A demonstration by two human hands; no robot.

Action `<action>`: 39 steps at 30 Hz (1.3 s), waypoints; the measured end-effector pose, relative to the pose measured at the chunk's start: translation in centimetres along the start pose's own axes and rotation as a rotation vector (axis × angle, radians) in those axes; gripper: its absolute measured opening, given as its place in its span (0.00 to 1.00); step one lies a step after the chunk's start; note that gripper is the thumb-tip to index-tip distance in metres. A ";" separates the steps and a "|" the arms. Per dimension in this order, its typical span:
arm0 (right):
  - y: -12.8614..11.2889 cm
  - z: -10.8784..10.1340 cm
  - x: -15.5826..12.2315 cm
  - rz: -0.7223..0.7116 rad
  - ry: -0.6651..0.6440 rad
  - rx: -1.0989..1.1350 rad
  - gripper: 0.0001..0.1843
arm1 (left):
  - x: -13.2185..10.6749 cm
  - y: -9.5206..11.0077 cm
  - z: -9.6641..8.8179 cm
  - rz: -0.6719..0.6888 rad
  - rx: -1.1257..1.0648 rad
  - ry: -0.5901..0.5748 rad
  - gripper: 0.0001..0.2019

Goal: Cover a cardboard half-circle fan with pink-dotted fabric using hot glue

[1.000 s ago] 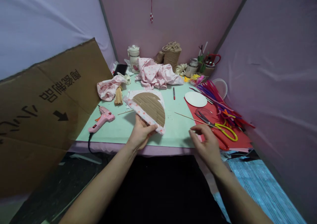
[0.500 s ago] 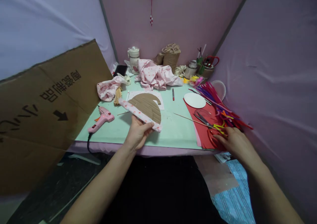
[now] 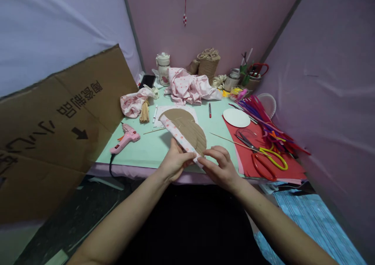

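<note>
A corrugated cardboard piece (image 3: 195, 134) with a rounded edge is tilted above the front of the table. A pink-patterned white fabric strip (image 3: 177, 134) covers its straight edge. My left hand (image 3: 175, 161) grips that strip from below, thumb on top. At the strip's lower right end, my right hand (image 3: 221, 165) has its thumb and curled fingers closed on the corner. Behind the held piece, another brown cardboard shape (image 3: 172, 112) partly shows over a pale patterned sheet (image 3: 155, 118). Scissors (image 3: 263, 161) with red and yellow handles lie on red sheets (image 3: 243, 167) at the right.
A pink glue gun (image 3: 127, 137) lies left, near a large cardboard sheet (image 3: 88, 112). Crumpled pink fabric (image 3: 190, 87), a bundle of sticks (image 3: 144, 112) and a lidded bottle (image 3: 163, 68) are farther back. A white oval (image 3: 236, 118), pipe cleaners (image 3: 263, 116) and a thin stick (image 3: 225, 139) are right.
My right hand has left the scissors and come left to the end of the fabric strip. The held cardboard piece has turned and shifted right and down. The view has shifted slightly.
</note>
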State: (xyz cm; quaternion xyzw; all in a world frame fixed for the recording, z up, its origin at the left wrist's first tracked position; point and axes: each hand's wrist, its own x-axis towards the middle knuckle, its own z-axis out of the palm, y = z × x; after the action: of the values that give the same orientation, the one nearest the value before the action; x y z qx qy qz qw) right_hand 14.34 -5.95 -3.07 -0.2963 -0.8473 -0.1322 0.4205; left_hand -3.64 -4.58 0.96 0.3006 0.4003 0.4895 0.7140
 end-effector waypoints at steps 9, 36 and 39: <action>-0.6 -0.4 0.0 -0.073 0.012 0.051 0.25 | -0.6 1.4 -0.4 0.064 0.080 -0.154 0.42; 0.9 -1.1 -2.2 0.174 -0.439 0.043 0.12 | -1.6 -1.2 -7.6 0.797 1.419 -0.157 0.06; -0.1 -1.5 -1.9 0.193 -0.439 0.065 0.15 | -1.7 -1.9 -8.7 0.905 1.441 -0.248 0.10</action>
State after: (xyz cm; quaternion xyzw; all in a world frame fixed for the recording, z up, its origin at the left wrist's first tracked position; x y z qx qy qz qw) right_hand 16.11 -7.48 -3.66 -0.3836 -0.8900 0.0035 0.2463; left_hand -10.71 -6.52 -4.45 0.8627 0.3740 0.3171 0.1235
